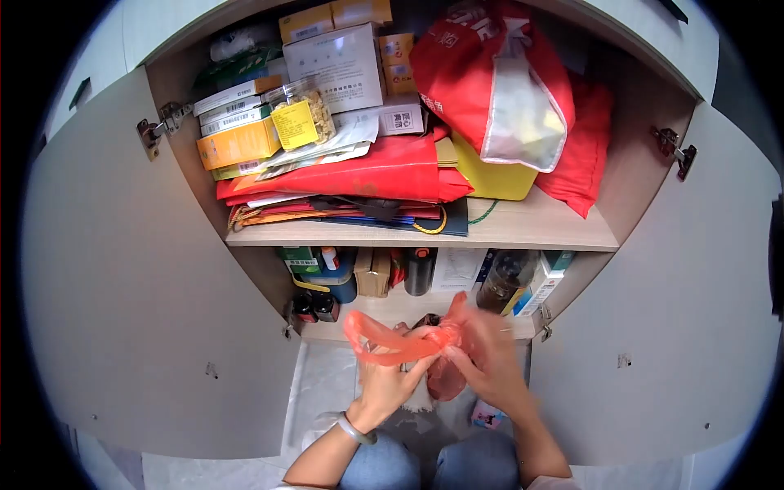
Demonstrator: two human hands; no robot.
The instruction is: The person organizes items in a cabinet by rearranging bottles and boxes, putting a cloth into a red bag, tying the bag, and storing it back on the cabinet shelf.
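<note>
A thin red plastic bag [446,380] hangs between my hands in front of the lower shelf, its top gathered and one handle loop standing out to the left. My left hand [384,387] pinches the gathered neck from the left. On the other side my right hand [495,369] grips the same neck with its thumb against it; its upper fingers are smeared by motion. Dark shapes show near the bag's neck, but what the bag holds cannot be made out. A pale bangle [356,429] circles my left wrist.
Cabinet doors stand open at left [155,327] and right [653,327]. The upper shelf [539,224] carries medicine boxes, a jar [304,118] and a red cloth bag [457,73]. Below are a black flask [420,272], small bottles and cartons. A small printed packet [487,415] lies on the floor.
</note>
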